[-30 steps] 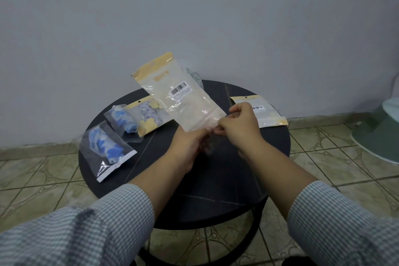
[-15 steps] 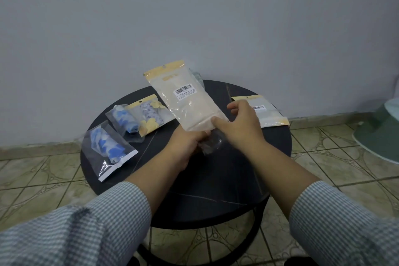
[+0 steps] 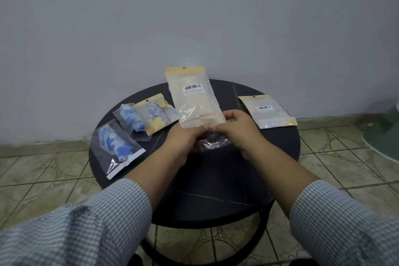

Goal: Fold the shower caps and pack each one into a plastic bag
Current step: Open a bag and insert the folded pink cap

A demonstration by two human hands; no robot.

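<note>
I hold a clear plastic bag (image 3: 195,101) with a yellow header and a barcode label upright above the round black table (image 3: 216,179). My left hand (image 3: 183,142) and my right hand (image 3: 239,131) both pinch its lower open end. A crumpled clear shower cap (image 3: 212,143) sits bunched between and under my hands, partly hidden. On the table's left lie a bag holding a blue and white cap (image 3: 115,147), a second blue one (image 3: 131,121) and a yellow-topped bag holding a patterned cap (image 3: 156,114). An empty yellow-trimmed bag (image 3: 267,111) lies at the right.
A grey wall stands right behind the table. Tiled floor (image 3: 43,179) surrounds the table. A green rounded object (image 3: 386,136) sits on the floor at the far right edge. Checked sleeves cover both my forearms.
The held bag has swung from leaning left to nearly upright and shifted right. My right hand has closed in beside my left at the bag's lower end.
</note>
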